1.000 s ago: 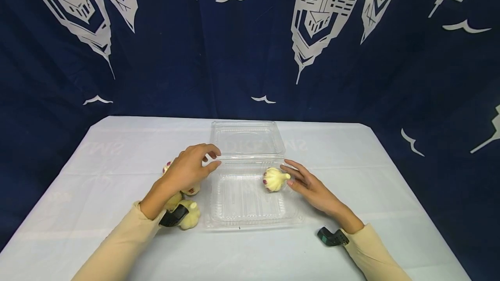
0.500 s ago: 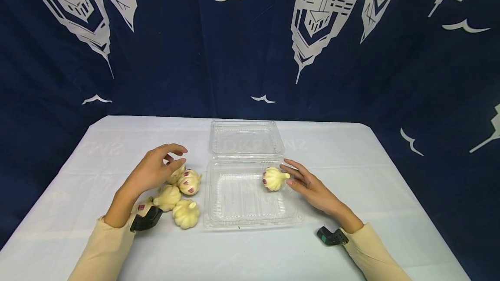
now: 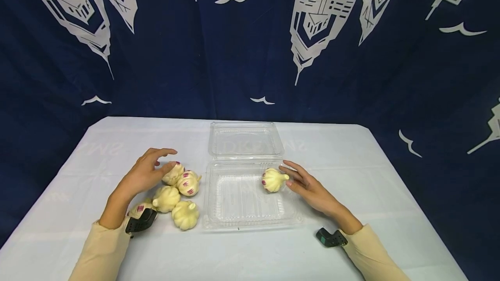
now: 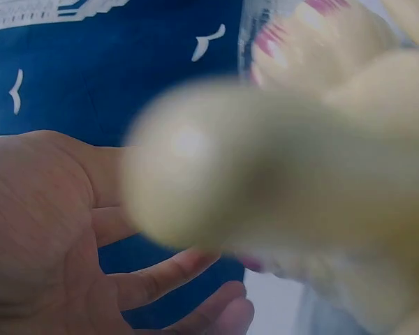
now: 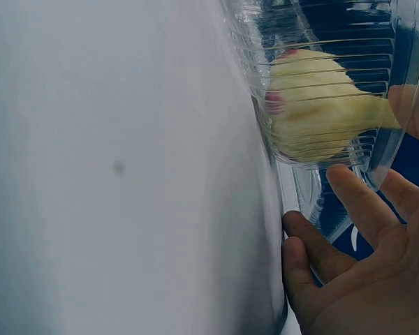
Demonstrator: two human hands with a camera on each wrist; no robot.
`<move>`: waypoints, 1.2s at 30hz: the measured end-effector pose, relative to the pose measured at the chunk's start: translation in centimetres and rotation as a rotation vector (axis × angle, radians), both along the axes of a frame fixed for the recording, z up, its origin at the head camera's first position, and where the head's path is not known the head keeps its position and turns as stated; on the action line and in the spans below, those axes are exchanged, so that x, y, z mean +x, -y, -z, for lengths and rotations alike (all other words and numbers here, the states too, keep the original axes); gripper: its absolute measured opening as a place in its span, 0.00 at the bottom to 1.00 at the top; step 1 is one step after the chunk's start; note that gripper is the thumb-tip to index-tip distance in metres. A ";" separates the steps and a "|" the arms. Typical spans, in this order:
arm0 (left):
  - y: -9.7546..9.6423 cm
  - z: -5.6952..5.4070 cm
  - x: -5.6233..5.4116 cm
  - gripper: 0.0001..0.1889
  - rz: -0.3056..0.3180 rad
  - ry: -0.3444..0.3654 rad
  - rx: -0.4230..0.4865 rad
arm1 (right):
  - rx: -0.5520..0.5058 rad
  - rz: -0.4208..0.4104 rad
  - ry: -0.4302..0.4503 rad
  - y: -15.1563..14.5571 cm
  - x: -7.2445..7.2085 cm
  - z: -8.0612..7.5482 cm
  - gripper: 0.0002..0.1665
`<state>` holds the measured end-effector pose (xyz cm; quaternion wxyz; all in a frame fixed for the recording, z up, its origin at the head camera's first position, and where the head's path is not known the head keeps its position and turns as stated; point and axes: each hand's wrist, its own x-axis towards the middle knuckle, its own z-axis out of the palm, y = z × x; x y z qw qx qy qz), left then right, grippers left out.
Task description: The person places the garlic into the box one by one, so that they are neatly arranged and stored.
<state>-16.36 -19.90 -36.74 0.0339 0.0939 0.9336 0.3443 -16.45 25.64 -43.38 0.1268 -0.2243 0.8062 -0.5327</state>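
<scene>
In the head view my left hand (image 3: 146, 172) hovers at the back of a group of garlic bulbs, fingers loosely bent and holding nothing. Its thumb is beside the rear garlic bulb (image 3: 174, 174); contact cannot be made out. A blurred garlic bulb (image 4: 195, 167) covers much of the left wrist view and hides part of that hand. My right hand (image 3: 314, 187) rests at the right side of a clear plastic clamshell container (image 3: 244, 220), fingers extended along its edge. One garlic bulb (image 3: 273, 180) lies in the container's base, its stem towards the right thumb.
Beside the container's left side lie more garlic bulbs, among them a purple-streaked bulb (image 3: 189, 183) and a plain front bulb (image 3: 185, 215). The raised lid (image 3: 246, 140) lies back behind the base. White cloth covers the table (image 3: 273, 255); a blue printed curtain (image 3: 250, 55) hangs behind.
From over the container's left edge, my left hand has moved left to the garlic group, uncovering several bulbs. The right hand and the bulb in the container have stayed put.
</scene>
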 end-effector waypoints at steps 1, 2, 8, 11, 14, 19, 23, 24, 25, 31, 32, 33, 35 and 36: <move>0.1 0.2 0.0 0.22 -0.001 0.007 -0.004 | 0.000 -0.002 0.001 0.0 0.0 0.0 0.36; 0.1 0.3 -0.1 0.22 -0.001 0.014 -0.005 | 0.002 -0.002 0.001 0.1 0.0 0.1 0.36; 0.2 1.0 -0.2 0.22 0.010 0.044 -0.001 | 0.009 0.003 -0.011 0.0 0.0 0.1 0.36; 0.1 1.1 -0.3 0.21 0.022 0.053 0.004 | 0.004 0.002 -0.017 0.0 0.0 0.0 0.36; 0.0 1.4 -0.4 0.21 0.040 0.048 0.006 | 0.000 0.000 -0.017 0.1 0.0 0.0 0.36; -0.2 1.8 -0.5 0.22 0.051 0.052 -0.003 | -0.013 -0.002 -0.012 0.1 0.0 0.0 0.36; -0.3 2.0 -0.7 0.20 0.050 0.029 -0.008 | -0.015 -0.003 -0.014 0.1 0.0 0.0 0.36; -0.3 2.0 -0.7 0.19 0.053 0.014 -0.004 | -0.014 -0.004 -0.014 0.1 0.0 0.0 0.36; -0.3 2.0 -0.7 0.18 0.054 0.004 0.005 | -0.015 -0.005 -0.013 0.1 0.0 0.1 0.36; -0.3 1.2 -0.6 0.20 0.003 0.006 0.045 | -0.019 -0.005 -0.004 0.0 0.0 0.1 0.36; -0.3 1.0 -0.5 0.20 -0.011 0.016 0.050 | -0.019 -0.004 -0.004 0.0 0.0 0.1 0.36; -0.3 0.8 -0.5 0.21 -0.029 0.026 0.051 | -0.020 -0.004 -0.005 0.0 0.0 0.1 0.36; -0.3 0.4 -0.4 0.22 -0.050 0.027 0.053 | -0.018 -0.004 -0.008 0.0 0.0 0.1 0.36; -0.3 0.3 -0.3 0.22 -0.056 0.023 0.056 | -0.017 -0.005 -0.009 0.0 0.0 0.1 0.36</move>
